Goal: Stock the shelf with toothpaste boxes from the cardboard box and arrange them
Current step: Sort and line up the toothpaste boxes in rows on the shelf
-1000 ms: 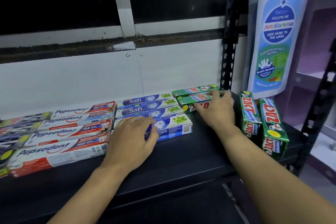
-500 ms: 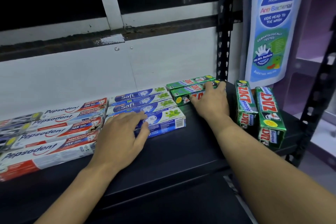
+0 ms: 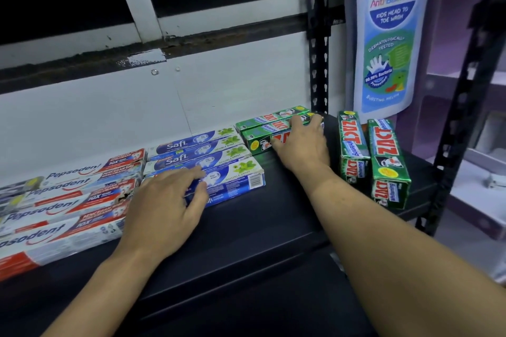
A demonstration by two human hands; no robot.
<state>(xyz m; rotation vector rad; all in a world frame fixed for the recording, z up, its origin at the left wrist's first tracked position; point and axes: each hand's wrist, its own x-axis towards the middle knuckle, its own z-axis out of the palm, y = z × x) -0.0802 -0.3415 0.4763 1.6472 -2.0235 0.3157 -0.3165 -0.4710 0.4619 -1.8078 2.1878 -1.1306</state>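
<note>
The right hand (image 3: pixel 301 145) is lying flat, fingers spread, over the front Zact box (image 3: pixel 258 142) near the back right corner of the shelf (image 3: pixel 273 227), pressing it, not gripping. That glossy green box is lying crosswise, its long axis along the back edge, touching a twin behind it. Two loose Zact boxes (image 3: pixel 353 145) are waiting just right of the wrist, pointing front to back, nearer this hand. The left hand (image 3: pixel 164 208) is resting, fingers fairly straight, on the front Safi box (image 3: pixel 238 180).
</note>
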